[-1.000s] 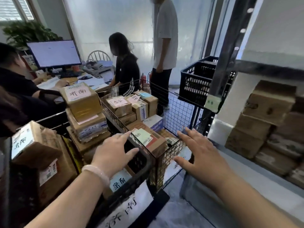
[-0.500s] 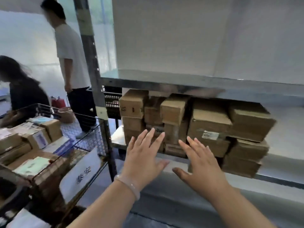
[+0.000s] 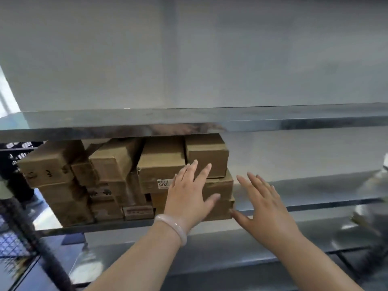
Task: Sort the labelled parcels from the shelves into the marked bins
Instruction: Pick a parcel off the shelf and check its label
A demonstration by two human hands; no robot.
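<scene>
Under the upper shelf board [image 3: 189,120], at the middle left of the frame, I see the parcels [image 3: 117,175]. They are brown boxes piled up on the lower shelf [image 3: 315,185]. One middle box [image 3: 159,162] has a small white label [image 3: 163,183] on its front. A smaller box [image 3: 206,152] sits at the top right of the pile.

The left hand [image 3: 189,196] is up in front of these two boxes. It is flat, with the fingers straight, spread and pointing up. It holds nothing, and I cannot tell if the fingertips touch the cardboard. A pale bracelet [image 3: 174,225] is on that wrist.

The right hand [image 3: 264,208] is just right of the pile. It is flat and loose too, with the fingers spread wide and nothing in it. Its thumb points at the bottom right corner of the pile. Both forearms come up from the bottom edge of the frame.

At the lower left is a blurry wire bin [image 3: 14,246]. At the left edge, behind the pile, is a black crate [image 3: 14,154].
</scene>
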